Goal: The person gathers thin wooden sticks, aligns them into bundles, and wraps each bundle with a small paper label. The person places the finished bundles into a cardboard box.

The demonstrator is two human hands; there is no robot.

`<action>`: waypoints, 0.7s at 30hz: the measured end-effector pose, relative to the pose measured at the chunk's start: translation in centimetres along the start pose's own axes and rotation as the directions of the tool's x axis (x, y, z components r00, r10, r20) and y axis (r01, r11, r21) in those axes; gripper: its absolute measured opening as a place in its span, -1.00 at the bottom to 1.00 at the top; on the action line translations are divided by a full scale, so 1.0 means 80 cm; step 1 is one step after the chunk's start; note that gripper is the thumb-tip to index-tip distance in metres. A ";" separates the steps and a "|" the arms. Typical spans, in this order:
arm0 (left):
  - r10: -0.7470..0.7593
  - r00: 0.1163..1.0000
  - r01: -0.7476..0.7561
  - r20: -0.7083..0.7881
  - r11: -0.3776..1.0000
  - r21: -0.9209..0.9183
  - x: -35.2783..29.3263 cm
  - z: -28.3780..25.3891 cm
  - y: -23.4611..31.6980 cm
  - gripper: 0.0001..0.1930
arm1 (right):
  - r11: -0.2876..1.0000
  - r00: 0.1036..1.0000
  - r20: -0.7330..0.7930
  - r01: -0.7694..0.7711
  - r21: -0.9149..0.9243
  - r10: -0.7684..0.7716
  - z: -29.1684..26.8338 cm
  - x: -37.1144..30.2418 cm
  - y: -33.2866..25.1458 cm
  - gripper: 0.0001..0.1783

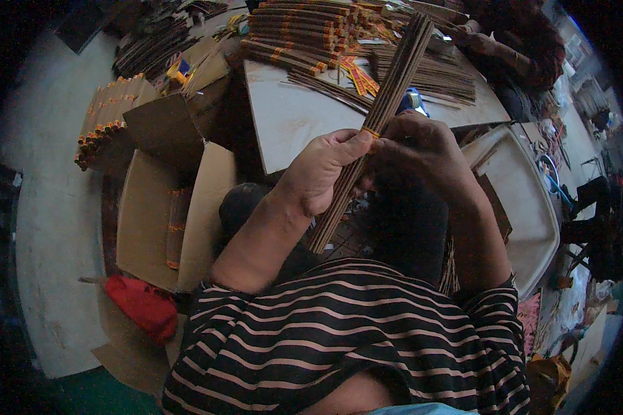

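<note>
A bundle of thin brown sticks, looking like incense (405,62), slants across my lap, its upper end toward the table. My left hand (325,162) is closed round its middle, with the thumb lying along the front. A narrow orange-yellow band (371,132) circles the sticks just by that thumb. At the band, my right hand (426,142) has its fingers pinched together against the bundle's right side; the fingertips are partly hidden. Beyond the hands, red-and-yellow paper strips (360,77) and loose brown sticks (439,79) lie on the white table (284,114).
Banded bundles (294,31) are stacked at the table's back. Behind my right hand sits a blue object (414,101). An open cardboard box (149,214) stands left, near red cloth (142,308). More bundles (111,114) are beyond it. A white tray (533,214) is right; another person's arm (502,52) shows far right.
</note>
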State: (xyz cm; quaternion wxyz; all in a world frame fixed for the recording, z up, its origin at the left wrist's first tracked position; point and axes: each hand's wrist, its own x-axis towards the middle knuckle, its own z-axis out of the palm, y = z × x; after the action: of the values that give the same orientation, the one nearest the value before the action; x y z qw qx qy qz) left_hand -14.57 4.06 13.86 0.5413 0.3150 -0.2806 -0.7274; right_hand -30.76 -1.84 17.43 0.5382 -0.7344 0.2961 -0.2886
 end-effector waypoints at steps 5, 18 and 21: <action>0.016 0.999 -0.014 -0.033 0.998 0.054 -0.006 0.003 0.000 -0.75 | 0.982 0.999 -0.039 0.030 -0.188 -0.038 -0.001 0.003 0.003 -0.80; 0.006 0.996 0.003 0.088 0.995 -0.104 -0.022 0.001 -0.001 -0.73 | 0.988 0.995 -0.094 -0.046 -0.146 0.033 0.001 0.002 0.014 -0.54; 0.005 0.989 0.021 0.147 0.985 -0.171 -0.026 0.005 -0.001 -0.71 | 0.993 0.991 -0.091 0.103 0.065 -0.097 0.009 0.001 0.024 -0.55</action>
State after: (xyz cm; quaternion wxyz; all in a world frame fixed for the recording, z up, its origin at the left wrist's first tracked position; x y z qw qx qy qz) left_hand -14.51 6.08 14.39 0.5415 0.2137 -0.2543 -0.7723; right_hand -30.41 -1.95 15.45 0.5346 -0.7160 0.2718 -0.3572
